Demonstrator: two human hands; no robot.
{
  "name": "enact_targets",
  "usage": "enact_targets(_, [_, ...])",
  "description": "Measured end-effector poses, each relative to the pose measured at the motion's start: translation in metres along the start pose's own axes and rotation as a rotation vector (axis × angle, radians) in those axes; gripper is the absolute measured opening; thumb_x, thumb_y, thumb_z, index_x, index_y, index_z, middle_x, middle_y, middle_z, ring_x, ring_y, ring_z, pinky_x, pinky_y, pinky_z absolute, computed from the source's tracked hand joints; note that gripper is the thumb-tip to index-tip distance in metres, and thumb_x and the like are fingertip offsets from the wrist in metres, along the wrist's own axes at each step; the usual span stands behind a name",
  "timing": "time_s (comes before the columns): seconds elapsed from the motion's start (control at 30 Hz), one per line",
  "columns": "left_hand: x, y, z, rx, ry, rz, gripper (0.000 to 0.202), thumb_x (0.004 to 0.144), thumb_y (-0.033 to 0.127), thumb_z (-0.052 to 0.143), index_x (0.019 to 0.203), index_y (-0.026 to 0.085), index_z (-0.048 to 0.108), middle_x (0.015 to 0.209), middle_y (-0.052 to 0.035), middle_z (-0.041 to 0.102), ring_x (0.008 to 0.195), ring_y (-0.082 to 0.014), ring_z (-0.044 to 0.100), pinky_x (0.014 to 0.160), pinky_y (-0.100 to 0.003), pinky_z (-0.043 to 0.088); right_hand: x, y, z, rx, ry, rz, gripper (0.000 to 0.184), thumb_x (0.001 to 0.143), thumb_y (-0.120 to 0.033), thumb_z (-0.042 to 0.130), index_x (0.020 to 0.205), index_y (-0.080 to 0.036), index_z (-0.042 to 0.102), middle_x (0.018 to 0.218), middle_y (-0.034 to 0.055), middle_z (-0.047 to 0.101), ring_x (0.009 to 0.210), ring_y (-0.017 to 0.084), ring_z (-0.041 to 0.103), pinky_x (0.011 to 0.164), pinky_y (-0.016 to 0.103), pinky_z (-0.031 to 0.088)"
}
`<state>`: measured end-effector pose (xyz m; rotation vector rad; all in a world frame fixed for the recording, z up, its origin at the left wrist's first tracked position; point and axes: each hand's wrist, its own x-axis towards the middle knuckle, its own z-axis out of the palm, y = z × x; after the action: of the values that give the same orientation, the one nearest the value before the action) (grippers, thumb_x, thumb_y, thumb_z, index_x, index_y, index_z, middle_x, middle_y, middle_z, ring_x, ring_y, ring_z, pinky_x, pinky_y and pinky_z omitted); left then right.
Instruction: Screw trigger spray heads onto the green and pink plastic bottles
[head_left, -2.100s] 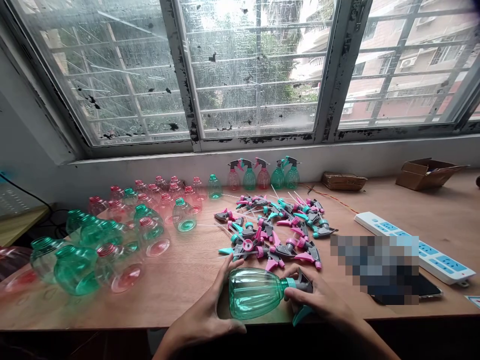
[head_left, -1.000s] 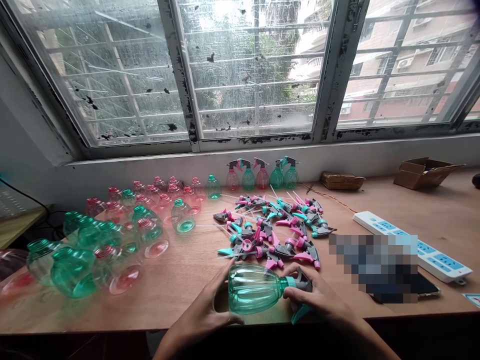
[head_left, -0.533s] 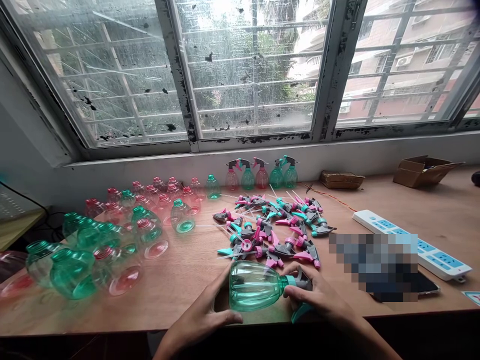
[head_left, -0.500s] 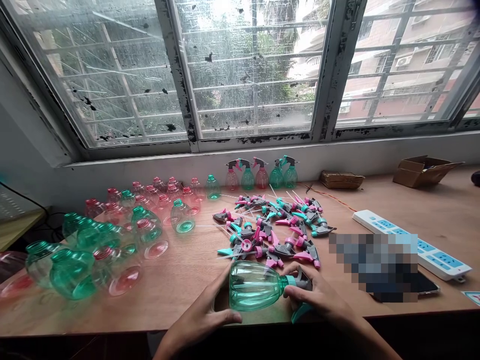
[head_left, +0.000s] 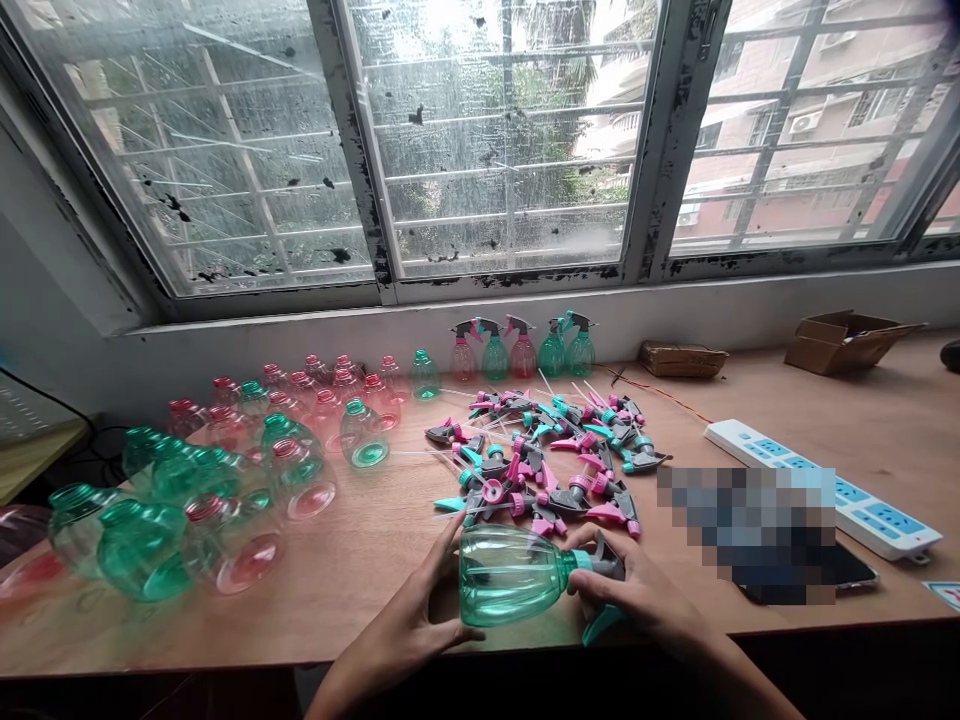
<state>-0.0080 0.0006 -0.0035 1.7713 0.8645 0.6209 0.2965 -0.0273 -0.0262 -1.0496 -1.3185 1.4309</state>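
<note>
A green plastic spray bottle (head_left: 514,575) lies on its side at the near edge of the wooden table (head_left: 375,560). My left hand (head_left: 416,625) curls round its base. My right hand (head_left: 637,590) is closed round the grey and teal trigger head (head_left: 606,568) at the bottle's neck. Just beyond lies a heap of loose pink, teal and grey trigger heads (head_left: 551,455).
Several empty green and pink bottles (head_left: 217,470) crowd the left of the table. Several finished spray bottles (head_left: 521,350) stand by the window wall. A white power strip (head_left: 840,490), a phone (head_left: 844,570) and a cardboard box (head_left: 844,340) are on the right.
The bottle has turned a little in my hands and sits slightly higher. My left thumb has closed further round its base. Everything else on the table stays put.
</note>
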Motion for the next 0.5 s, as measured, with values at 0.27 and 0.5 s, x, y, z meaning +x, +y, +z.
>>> enact_targets(0.27, [-0.0022,0.003,-0.0041,0.111,0.004,-0.058,0.102,0.074,0.011,0.08,0.158,0.035,0.026,0.165,-0.001,0.032,0.153,-0.0342,0.023,0.128,-0.051,0.018,0.0003,-0.0003,-0.0012,-0.028,0.004,-0.018,0.035,0.082,-0.042,0.08,0.103,-0.019,0.065,0.075,-0.0006,0.071,0.064,0.016,0.061,0.061,0.027,0.046])
enact_targets(0.5, [-0.0002,0.0002,-0.0026,0.082,0.014,-0.007,0.103,0.077,0.012,0.078,0.159,0.036,0.02,0.169,0.0007,0.021,0.155,-0.0316,0.02,0.128,-0.049,0.02,-0.0013,-0.0032,0.0002,-0.023,-0.003,-0.006,0.036,0.083,-0.042,0.079,0.105,-0.019,0.063,0.075,-0.0007,0.07,0.064,0.016,0.061,0.063,0.029,0.047])
